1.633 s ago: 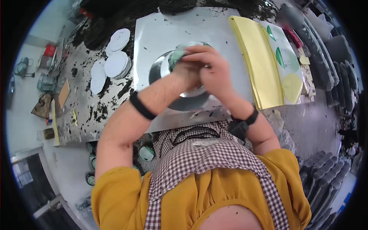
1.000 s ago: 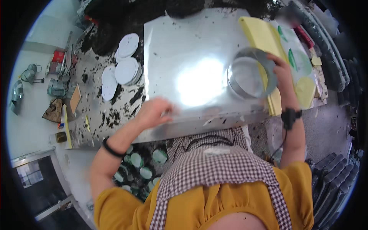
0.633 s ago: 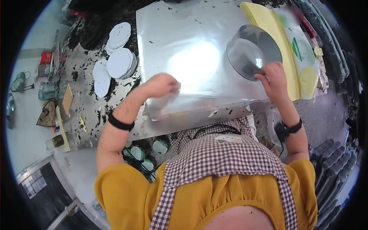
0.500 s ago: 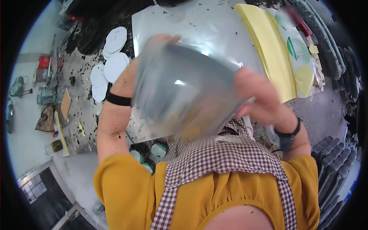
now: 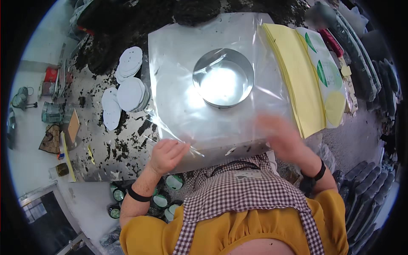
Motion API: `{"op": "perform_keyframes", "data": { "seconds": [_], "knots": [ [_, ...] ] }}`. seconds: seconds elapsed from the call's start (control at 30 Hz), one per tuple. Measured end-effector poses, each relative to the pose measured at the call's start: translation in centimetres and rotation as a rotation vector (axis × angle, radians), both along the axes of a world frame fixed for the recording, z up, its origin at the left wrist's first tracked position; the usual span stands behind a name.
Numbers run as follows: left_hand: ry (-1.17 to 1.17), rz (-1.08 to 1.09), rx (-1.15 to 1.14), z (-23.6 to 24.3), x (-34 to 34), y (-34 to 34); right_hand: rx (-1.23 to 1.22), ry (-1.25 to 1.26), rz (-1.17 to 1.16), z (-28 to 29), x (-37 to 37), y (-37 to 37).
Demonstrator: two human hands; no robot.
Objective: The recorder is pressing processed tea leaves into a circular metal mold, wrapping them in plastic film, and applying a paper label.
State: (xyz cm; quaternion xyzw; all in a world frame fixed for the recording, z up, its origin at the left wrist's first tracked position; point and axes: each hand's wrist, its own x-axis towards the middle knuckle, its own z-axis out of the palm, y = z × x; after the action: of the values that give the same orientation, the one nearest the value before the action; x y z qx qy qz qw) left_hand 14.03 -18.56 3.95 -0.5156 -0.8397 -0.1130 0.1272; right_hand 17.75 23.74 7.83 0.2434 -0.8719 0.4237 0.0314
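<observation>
A round metal ring [image 5: 224,102] with a low wall stands in the middle of a large clear plastic sheet [image 5: 178,91] spread over the worktable. Bright light glares inside the ring, and I cannot tell whether film lies under or over it. At the sheet's near left corner, my left hand [image 5: 169,155] has its fingers closed on the creased plastic edge. My right hand [image 5: 280,135] is over the near right part of the sheet, apart from the ring. Motion smears its fingers.
White paper discs [image 5: 130,94] lie in piles to the left. At right is a stack of yellow sheets [image 5: 293,76] beside white-and-green printed bags [image 5: 325,63]. Dark crumbly material [image 5: 114,38] covers the far left. Several dark packages with green-and-white round ends [image 5: 174,182] sit below the table's near edge.
A large shiny grey thing, blurred, was held up between both hands; they are now lower and apart. The metal ring now stands on the sheet, and my left hand has come to its near corner.
</observation>
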Motion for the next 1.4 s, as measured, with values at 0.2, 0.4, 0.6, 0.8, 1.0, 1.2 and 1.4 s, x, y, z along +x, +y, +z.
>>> {"op": "perform_keyframes", "data": {
  "seconds": [0.2,0.4,0.6,0.8,1.0,1.2,1.4],
  "knots": [
    [-0.402,0.261,0.353,-1.6,-5.5,-4.4,0.677,-0.126,0.080,-1.1,-5.1,7.9],
    [-0.020,0.874,-0.215,-7.6,-13.5,-12.0,0.272,0.374,-0.152,2.7,-33.2,-0.3],
    [-0.017,0.735,-0.124,-7.0,-12.9,-11.3,0.696,0.443,-0.012,-7.0,-50.2,-5.3],
    [0.030,0.868,0.140,-0.3,-9.4,-12.5,0.731,0.339,0.039,-11.0,-51.8,-4.3],
    [0.151,0.249,0.490,4.7,-13.0,10.3,0.610,0.725,-0.061,-12.2,-51.2,-1.8],
    [-0.174,0.257,0.074,0.3,-12.4,14.7,0.456,0.886,0.000,-4.3,-42.3,0.3],
    [-0.164,0.365,0.385,1.5,-11.6,12.4,0.315,0.903,0.209,0.4,-25.7,3.4]
  ]
}}
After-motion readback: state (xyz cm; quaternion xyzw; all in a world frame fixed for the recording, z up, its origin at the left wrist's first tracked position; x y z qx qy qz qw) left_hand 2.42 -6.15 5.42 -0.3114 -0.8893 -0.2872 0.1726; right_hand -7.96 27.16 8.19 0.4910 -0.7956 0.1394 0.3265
